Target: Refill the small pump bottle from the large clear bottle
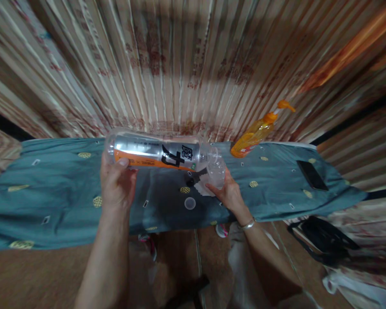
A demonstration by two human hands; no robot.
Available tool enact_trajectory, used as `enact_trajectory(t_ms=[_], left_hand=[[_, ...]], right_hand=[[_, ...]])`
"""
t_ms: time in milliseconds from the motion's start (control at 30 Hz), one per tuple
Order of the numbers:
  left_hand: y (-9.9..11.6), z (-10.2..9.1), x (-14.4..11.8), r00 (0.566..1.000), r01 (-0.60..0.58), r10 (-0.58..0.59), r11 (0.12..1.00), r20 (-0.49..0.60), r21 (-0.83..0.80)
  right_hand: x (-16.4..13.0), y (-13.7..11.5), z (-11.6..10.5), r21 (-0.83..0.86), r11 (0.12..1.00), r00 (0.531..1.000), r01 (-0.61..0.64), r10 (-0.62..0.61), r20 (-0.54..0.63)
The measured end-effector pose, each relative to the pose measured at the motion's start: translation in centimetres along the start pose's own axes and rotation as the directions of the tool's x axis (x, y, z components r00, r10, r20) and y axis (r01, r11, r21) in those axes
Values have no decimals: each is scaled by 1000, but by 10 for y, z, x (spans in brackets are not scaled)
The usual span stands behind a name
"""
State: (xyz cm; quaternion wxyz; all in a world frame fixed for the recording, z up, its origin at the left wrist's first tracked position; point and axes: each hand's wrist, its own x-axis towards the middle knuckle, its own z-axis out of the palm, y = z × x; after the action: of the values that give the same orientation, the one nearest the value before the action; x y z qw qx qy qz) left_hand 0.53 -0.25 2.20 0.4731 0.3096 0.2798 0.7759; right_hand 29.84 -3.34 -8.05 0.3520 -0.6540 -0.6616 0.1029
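Head view: a table (51, 193) draped in teal cloth stands against a striped curtain. Above the table's middle, the left hand (116, 184) grips the base end of a clear plastic bottle (154, 154) tipped on its side, its neck over a small clear cup (217, 171) that the right hand (228, 193) steadies. The bottle looks light, smooth and easily dented, best held round the labelled middle. A small round cap (190, 203), possibly the bottle's, lies nearby. An orange pump bottle (254, 135) stands at the far edge, and a dark phone (312, 174) lies toward the right end.
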Motion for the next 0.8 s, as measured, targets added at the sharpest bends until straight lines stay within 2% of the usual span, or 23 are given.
enact_trajectory(t_ms=[233,533,800], left_hand=[[-4,-6,3,999,-5,4,1000,34,20],[-4,3,4,999,25,-25,1000,-31,-7],[-8,-3,6,1000,13,-12,998,-12,64]], right_hand=[[-1,4,2,-4,1000,1000,19,-19,-9],[-1,1,-1,-12,1000,1000,10,-10,6],[-1,0,2,-3,1000,1000,-4,4,-17]])
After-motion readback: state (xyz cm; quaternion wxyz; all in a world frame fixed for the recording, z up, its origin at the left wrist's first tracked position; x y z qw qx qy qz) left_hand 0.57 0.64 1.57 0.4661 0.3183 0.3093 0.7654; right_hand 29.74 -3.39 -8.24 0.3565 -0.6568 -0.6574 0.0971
